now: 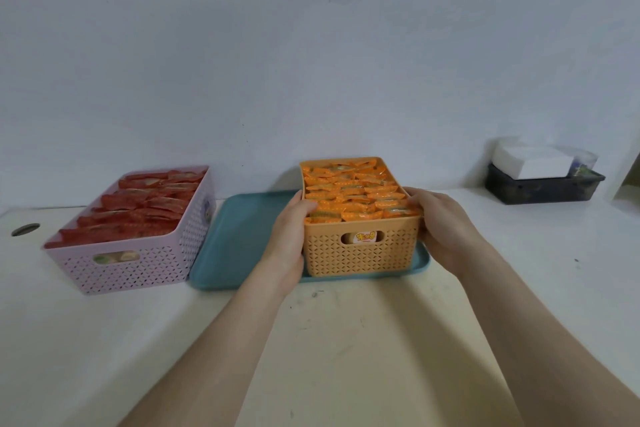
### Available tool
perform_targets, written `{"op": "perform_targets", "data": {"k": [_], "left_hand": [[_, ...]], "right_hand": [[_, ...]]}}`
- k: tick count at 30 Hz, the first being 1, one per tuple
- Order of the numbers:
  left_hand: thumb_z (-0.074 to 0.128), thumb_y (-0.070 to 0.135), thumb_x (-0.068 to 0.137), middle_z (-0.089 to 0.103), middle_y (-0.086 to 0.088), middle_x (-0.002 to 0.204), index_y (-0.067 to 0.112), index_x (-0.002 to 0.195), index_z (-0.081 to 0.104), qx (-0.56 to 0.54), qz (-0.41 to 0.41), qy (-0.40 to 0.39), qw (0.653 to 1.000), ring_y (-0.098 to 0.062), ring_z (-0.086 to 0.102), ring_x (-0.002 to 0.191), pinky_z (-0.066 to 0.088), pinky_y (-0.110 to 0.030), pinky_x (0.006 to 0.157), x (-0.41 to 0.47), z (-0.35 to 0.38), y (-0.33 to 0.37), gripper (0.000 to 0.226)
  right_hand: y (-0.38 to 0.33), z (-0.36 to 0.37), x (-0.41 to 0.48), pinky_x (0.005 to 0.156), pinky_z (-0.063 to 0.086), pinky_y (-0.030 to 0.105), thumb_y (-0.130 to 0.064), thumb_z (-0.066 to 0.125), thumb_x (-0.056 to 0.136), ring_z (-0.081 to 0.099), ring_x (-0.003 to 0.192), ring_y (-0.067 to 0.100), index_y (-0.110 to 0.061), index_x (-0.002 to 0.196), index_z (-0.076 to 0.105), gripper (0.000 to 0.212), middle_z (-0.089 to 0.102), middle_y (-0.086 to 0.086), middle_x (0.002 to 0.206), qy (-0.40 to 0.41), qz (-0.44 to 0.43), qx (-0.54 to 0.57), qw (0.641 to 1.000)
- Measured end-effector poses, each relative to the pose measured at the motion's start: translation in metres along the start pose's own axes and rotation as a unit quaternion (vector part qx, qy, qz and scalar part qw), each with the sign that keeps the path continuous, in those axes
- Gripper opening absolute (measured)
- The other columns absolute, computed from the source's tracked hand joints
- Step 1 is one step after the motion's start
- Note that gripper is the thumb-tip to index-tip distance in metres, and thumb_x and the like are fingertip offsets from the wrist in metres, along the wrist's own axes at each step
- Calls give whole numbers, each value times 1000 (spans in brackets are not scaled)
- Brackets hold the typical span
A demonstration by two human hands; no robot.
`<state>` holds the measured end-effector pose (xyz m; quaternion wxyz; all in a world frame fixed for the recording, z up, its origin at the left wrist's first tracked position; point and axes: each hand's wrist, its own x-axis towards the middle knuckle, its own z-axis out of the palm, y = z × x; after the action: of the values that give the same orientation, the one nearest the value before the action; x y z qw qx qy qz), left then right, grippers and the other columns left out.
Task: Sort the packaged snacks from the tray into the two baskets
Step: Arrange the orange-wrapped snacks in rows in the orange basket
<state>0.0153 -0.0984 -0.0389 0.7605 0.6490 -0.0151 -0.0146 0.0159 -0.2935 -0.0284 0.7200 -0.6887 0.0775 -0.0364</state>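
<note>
orange basket (360, 253): over the right half of the teal tray (242, 239); resting or lifted, can't tell.
orange packets (353, 191): fill that basket to the rim, lying in overlapping rows.
my left hand (291, 236): clamped on the basket's left wall, fingertips hooked over the rim onto the packets.
my right hand (440, 229): clamped on the right wall, fingers curled over the rim.
writing: yellow-and-red label shows through the orange basket's handle slot; characters too small to read.
pink basket (138, 267): on the table (346, 340), just left of the tray, packed with red packets (138, 208); its slot shows green and yellow print, unreadable.
far right: black bin (540, 189) against the wall, holding a white box (533, 163) and a clear container (585, 159).
far left: round hole (25, 229) in the tabletop.
counts: 2 baskets, 1 tray, 1 bin; packets overlap too much to count.
</note>
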Motion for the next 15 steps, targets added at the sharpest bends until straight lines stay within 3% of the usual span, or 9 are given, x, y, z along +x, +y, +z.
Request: {"op": "perform_targets", "data": {"k": [4,7,10,12,13,15], "left_hand": [[38,11,98,73,1,110,33,124,59,0,-10,-32,999,-13,70,93,55,-26,67,17,9,-14,40],[39,10,100,71,0,114,32,130,55,-13,-5,-45,999,-15,70,98,57,-26,71,24,14,-22,40],[41,16,101,71,0,115,31,130,54,-18,-1,-35,999,-16,69,99,57,-31,77,28,20,-23,35],[45,27,101,63,3,129,29,139,47,11,4,-11,1000,-14,64,111,51,-37,94,25,21,-23,38],[45,33,100,53,5,140,27,145,39,49,17,6,999,-12,56,121,44,-36,103,22,19,-21,46],[45,38,99,41,6,148,20,148,32,140,58,42,988,-9,41,133,32,-26,108,13,12,-13,54]], "right_hand": [[6,0,12,71,52,34,-6,32,94,68,76,22,-16,83,72,42,73,11,87,66,-13,-25,997],[9,-1,18,76,49,37,-6,31,94,64,79,25,-5,83,69,40,71,13,83,122,-32,-42,991],[13,1,21,89,49,43,-4,31,92,64,94,35,3,94,67,36,68,24,104,179,-72,-94,977],[15,6,17,101,41,43,-6,34,95,56,117,33,-5,114,65,37,62,17,126,207,-131,-236,940],[13,10,13,102,39,43,-8,35,96,52,122,32,-6,126,58,38,58,13,133,216,-182,-320,904],[4,23,4,99,41,45,-11,38,96,51,122,31,-7,132,53,39,56,10,134,215,-283,-404,843]]}}
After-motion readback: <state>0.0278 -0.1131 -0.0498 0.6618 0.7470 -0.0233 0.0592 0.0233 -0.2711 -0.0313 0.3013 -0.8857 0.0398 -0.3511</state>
